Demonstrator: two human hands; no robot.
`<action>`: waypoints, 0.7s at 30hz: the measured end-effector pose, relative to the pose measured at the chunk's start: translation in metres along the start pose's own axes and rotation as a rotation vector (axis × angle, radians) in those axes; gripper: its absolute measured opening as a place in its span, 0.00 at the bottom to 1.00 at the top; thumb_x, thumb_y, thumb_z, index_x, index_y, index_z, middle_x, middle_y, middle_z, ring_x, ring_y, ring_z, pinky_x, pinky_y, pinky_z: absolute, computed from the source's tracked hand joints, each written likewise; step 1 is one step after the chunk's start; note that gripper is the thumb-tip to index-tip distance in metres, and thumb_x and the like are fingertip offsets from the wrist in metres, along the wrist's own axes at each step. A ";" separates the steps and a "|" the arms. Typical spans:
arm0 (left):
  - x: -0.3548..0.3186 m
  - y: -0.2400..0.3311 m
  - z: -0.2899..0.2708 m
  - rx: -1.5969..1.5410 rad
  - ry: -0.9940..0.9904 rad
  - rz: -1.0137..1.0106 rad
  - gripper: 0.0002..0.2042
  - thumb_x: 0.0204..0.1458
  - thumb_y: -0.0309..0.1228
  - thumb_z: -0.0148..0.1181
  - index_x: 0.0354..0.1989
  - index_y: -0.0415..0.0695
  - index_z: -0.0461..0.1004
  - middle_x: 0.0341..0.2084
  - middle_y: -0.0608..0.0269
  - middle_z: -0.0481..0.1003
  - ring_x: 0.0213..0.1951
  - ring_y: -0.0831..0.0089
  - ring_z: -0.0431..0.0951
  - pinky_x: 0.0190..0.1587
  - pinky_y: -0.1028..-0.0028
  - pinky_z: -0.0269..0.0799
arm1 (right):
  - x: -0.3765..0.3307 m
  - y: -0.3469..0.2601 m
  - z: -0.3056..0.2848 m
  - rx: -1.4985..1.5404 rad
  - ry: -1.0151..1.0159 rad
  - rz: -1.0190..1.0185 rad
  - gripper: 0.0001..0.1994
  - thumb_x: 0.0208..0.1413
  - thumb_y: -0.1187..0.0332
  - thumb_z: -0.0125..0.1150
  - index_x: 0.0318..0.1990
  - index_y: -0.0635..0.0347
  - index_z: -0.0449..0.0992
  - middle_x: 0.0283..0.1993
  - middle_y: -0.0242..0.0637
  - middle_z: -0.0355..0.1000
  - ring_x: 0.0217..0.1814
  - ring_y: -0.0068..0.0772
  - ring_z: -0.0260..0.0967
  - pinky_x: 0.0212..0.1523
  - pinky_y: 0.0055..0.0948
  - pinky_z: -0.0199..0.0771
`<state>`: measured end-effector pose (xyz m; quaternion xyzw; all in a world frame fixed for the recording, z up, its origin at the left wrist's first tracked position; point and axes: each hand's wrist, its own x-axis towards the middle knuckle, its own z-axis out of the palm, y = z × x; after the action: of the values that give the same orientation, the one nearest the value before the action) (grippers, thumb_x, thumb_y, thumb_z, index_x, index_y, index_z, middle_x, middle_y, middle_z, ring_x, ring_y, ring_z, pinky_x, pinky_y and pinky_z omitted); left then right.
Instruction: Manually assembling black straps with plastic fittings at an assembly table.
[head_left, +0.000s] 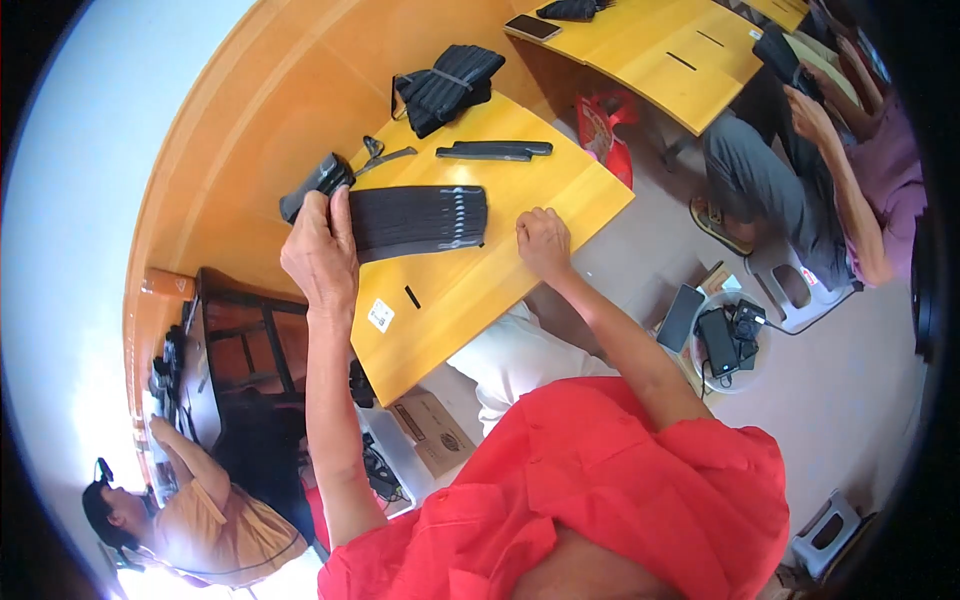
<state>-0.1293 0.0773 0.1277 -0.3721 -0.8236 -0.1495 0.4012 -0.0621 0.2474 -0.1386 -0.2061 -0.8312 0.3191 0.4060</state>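
My left hand (322, 245) grips a flat bundle of black strips (415, 220), thumb on top, above the left part of the yellow table (500, 270). The bundle's free end reaches to the right and carries a row of small white marks. A thicker black folded end (318, 188) shows just beyond my left fingers. My right hand (543, 243) rests as a loose fist by the table's right edge, apart from the bundle, with nothing showing in it. Farther back lie a few loose black strips (495, 150) and a tied black bundle (450, 88).
A white sticker (380, 315) and a dark slot mark the near tabletop. On the floor at right, a tub (757, 350) holds black adapters and cables. A cardboard box (430, 432) lies below the table. Co-workers sit at right (885, 190) and lower left (220, 525).
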 end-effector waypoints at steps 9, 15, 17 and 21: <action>-0.061 -0.073 0.035 0.351 0.003 0.070 0.15 0.51 0.39 0.58 0.20 0.46 0.62 0.17 0.64 0.66 0.19 0.66 0.71 0.18 0.70 0.65 | 0.003 -0.011 0.000 -0.028 -0.022 -0.064 0.01 0.42 0.74 0.56 0.23 0.59 0.72 0.25 0.41 0.67 0.31 0.45 0.64 0.32 0.40 0.65; -0.084 -0.061 0.058 0.203 0.091 0.142 0.13 0.45 0.35 0.62 0.18 0.49 0.62 0.17 0.65 0.62 0.19 0.70 0.67 0.19 0.73 0.64 | 0.000 -0.010 -0.002 -0.086 -0.072 -0.029 0.02 0.43 0.73 0.56 0.24 0.60 0.73 0.26 0.41 0.68 0.31 0.45 0.65 0.34 0.40 0.65; -0.128 -0.039 0.076 0.054 -0.007 0.206 0.11 0.40 0.32 0.62 0.21 0.48 0.63 0.17 0.64 0.61 0.19 0.70 0.66 0.19 0.71 0.62 | 0.002 -0.013 -0.004 -0.085 -0.090 -0.025 0.02 0.44 0.73 0.56 0.24 0.61 0.73 0.26 0.42 0.68 0.32 0.45 0.65 0.34 0.40 0.65; -0.210 0.002 0.100 -0.170 -0.281 0.122 0.13 0.43 0.34 0.63 0.20 0.46 0.64 0.18 0.62 0.62 0.19 0.66 0.67 0.20 0.70 0.64 | 0.003 -0.013 -0.001 -0.084 -0.117 -0.016 0.03 0.44 0.72 0.56 0.25 0.61 0.73 0.27 0.42 0.68 0.32 0.45 0.65 0.34 0.40 0.65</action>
<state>-0.0982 0.0298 -0.0977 -0.4711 -0.8318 -0.1406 0.2575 -0.0636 0.2404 -0.1275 -0.1973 -0.8678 0.2919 0.3504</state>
